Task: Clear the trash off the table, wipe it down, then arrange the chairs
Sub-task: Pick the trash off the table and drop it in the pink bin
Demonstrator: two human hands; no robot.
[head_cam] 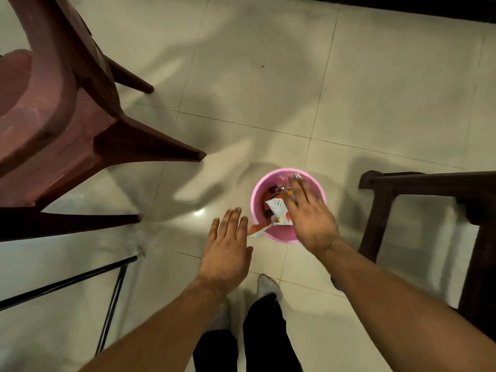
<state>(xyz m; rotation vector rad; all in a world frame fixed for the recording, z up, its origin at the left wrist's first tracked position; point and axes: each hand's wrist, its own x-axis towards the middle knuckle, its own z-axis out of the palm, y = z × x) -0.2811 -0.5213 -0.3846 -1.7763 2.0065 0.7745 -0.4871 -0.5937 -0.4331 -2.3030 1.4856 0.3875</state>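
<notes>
A pink bin [257, 193] stands on the tiled floor in front of my feet. It holds crumpled snack wrappers [279, 209], and one orange and white wrapper [257, 230] hangs over its near rim. My right hand [308, 213] hovers over the bin, fingers spread and straight, holding nothing. My left hand [228, 248] is just left of the bin, flat with fingers straight, also holding nothing. A maroon plastic chair [61, 116] stands at the left.
A dark wooden furniture frame [418, 183] stands at the right, close to the bin. Thin black metal legs [112, 296] cross the lower left. A dark skirting [429, 6] runs along the top right. My feet in grey socks [265, 285] are just behind the bin.
</notes>
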